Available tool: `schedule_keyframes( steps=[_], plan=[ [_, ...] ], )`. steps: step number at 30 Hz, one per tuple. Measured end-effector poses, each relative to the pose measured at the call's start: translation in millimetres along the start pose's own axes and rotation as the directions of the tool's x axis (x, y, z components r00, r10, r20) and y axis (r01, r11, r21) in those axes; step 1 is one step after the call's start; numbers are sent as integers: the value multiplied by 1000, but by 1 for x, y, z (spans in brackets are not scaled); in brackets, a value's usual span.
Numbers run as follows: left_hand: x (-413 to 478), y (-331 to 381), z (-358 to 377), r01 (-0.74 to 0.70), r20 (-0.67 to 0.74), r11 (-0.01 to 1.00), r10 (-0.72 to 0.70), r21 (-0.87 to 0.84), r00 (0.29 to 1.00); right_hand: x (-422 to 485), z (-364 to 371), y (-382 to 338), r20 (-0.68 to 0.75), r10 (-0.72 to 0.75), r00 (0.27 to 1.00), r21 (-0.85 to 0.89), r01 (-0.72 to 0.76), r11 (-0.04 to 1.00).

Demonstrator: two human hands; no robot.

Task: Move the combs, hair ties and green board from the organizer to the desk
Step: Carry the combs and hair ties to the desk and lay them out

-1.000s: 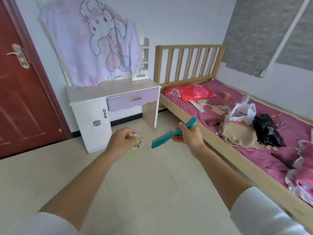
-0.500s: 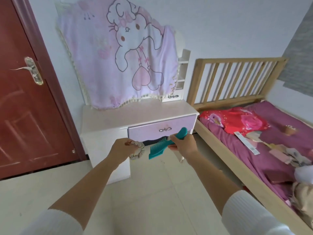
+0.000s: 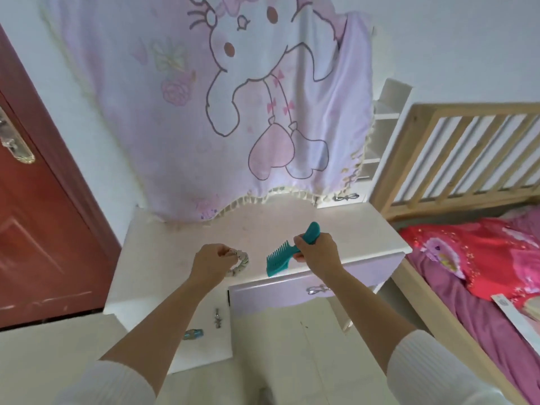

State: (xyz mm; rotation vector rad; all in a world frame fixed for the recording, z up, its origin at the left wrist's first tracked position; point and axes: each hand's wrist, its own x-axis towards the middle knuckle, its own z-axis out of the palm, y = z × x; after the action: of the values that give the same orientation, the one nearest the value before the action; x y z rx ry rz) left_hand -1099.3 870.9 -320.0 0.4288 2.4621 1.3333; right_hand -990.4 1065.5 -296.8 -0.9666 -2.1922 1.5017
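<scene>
Over the table [image 3: 175, 244] at mid-frame, our left hand [image 3: 211, 263] pinches a hair tie [image 3: 240, 262] and our right hand [image 3: 317, 252] grips the teal comb [image 3: 282, 258], ready to set both down.

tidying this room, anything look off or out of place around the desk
The pink cartoon cloth hangs crooked, draped over whatever stands behind the desk, its fringe spilling onto the top. The red door shows pale scuffs low down. The teal comb and hair tie are simply held above the desk.
</scene>
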Motion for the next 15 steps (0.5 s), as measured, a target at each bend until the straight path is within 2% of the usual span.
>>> schedule_keyframes(
  steps=[3, 5, 7, 9, 12, 15],
  plan=[
    [59, -8, 12, 9, 2, 995, -9, 104, 1000, 63, 25, 2, 76, -51, 996, -114, 60, 992],
    [94, -13, 18, -6, 19, 990, 4, 141, 1000, 96, 42, 4, 168, -197, 966, -230, 233, 945],
    [124, -19, 24, -25, -1, 980, 26, 199, 1000, 128, 57, 9, 327, -351, 877, -384, 463, 799],
    [147, -25, 30, -73, -43, 933, 94, 351, 995, 154, 71, 16, 525, -389, 757, -486, 641, 594],
    [167, -44, 42, -156, -44, 810, 218, 565, 975, 179, 90, 30, 728, -305, 614, -514, 784, 349],
    [167, -67, 52, -182, 39, 707, 214, 683, 976, 186, 103, 51, 843, -200, 498, -462, 863, 203]
  ],
)
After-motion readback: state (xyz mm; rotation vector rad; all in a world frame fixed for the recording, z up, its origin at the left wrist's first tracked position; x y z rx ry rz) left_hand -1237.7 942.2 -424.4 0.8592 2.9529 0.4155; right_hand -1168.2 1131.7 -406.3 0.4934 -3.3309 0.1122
